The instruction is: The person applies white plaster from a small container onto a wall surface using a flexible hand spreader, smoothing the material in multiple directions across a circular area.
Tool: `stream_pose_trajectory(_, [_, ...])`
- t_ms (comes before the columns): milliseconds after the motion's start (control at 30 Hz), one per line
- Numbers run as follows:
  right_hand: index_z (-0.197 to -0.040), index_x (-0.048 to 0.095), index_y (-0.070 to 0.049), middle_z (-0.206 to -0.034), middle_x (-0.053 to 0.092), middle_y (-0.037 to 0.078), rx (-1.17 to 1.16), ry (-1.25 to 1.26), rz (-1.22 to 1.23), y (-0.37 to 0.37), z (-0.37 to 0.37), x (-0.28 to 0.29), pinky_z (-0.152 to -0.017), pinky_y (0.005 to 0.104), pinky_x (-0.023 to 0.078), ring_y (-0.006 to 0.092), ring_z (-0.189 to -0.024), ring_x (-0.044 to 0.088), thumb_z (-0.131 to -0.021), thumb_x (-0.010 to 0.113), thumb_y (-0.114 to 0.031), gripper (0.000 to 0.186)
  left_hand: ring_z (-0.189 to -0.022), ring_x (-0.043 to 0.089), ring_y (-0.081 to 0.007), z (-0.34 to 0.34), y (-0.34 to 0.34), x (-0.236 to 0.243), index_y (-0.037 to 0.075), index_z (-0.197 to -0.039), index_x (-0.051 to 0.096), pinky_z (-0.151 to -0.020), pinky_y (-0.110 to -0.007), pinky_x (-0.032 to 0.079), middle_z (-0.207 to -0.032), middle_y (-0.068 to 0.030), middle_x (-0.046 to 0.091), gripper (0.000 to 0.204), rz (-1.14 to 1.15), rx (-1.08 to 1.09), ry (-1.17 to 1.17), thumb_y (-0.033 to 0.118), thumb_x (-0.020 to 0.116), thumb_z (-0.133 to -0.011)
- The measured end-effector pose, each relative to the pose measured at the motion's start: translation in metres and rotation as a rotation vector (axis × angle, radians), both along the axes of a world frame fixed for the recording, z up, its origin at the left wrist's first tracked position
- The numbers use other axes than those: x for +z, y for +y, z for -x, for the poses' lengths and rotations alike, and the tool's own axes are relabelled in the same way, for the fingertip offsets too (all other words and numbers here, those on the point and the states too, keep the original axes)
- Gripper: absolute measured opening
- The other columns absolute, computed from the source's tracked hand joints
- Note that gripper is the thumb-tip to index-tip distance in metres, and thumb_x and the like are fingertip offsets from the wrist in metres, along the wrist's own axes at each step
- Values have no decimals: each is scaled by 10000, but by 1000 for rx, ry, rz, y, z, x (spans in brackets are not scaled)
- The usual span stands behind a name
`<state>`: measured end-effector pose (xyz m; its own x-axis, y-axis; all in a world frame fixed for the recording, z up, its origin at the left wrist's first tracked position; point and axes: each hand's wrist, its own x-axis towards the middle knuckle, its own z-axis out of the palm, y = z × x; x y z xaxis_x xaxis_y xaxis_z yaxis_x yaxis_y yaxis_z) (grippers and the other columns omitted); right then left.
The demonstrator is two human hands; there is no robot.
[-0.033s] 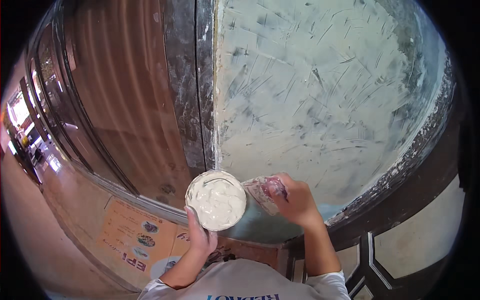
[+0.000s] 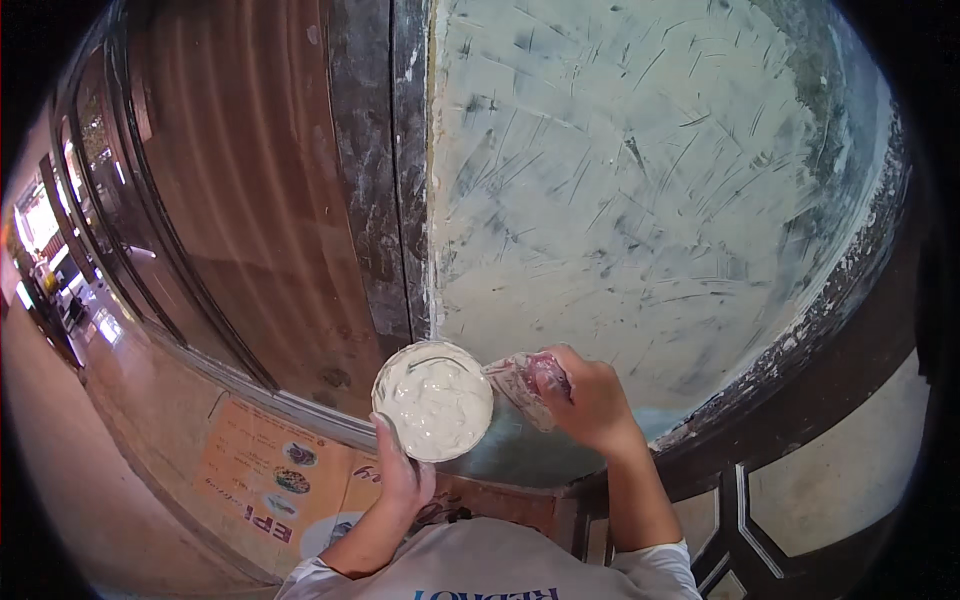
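My left hand (image 2: 400, 470) is closed round the lower left side of a round tub (image 2: 377, 378), thumb up along its wall. Thick off-white putty (image 2: 435, 405), wet and uneven on top, fills the tub. To the right, the fingers of my right hand (image 2: 592, 398) wrap the reddish handle of a putty knife (image 2: 525, 388). Its blade is smeared with dried white filler, and its left end is at the tub's right rim; I cannot tell whether they touch. Beyond both hands stands a wall panel (image 2: 610, 200) coated in streaky pale filler with grey patches.
Left of the panel runs a dark, stained post (image 2: 375, 170), then a brown glossy surface (image 2: 240, 180) with dark frames. An orange printed sheet (image 2: 265, 465) lies at the lower left. Dark framed panelling (image 2: 830, 460) curves along the lower right.
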<state>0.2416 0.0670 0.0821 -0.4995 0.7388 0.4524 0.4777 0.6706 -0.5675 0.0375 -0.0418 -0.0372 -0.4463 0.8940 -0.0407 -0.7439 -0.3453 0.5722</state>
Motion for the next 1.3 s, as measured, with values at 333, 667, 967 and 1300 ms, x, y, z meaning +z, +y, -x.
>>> stream_pose_trajectory(333, [-1077, 625, -62, -732, 645, 160, -8, -207, -276, -4, 33, 8, -608, 450, 503, 370, -679, 637, -837, 644, -125, 249, -1404, 386, -284, -5, -8, -8, 70, -1525, 255, -1160, -430, 332, -1544, -129, 355, 759, 82, -147, 176, 622, 295, -1006])
stream_pose_trajectory(667, [-1109, 628, -85, -784, 652, 85, 71, -216, -261, -17, 49, -6, -624, 420, 508, 294, -741, 647, -820, 651, -102, 290, -1362, 440, -264, 5, -8, -10, 8, -1481, 297, -1134, -411, 372, -1498, -147, 408, 654, 92, -180, 121, 500, 312, -1051])
stream_pose_trajectory(967, [-1137, 629, -142, -855, 652, 31, 136, -288, -373, -19, 50, -23, -642, 390, 514, 246, -809, 638, -793, 671, -122, 346, -1346, 462, -262, 10, -6, -3, 11, -1479, 316, -1121, -412, 386, -1474, -148, 445, 643, 140, -239, 152, 494, 301, -1056])
stream_pose_trajectory(1300, [-1074, 684, -188, -817, 634, 13, 137, -381, -411, -9, 30, -4, -657, 385, 482, 244, -782, 603, -816, 665, -147, 262, -1356, 450, -267, 10, -2, -2, 45, -1487, 335, -1131, -407, 371, -1488, -141, 438, 711, 109, -269, 88, 580, 337, -1018])
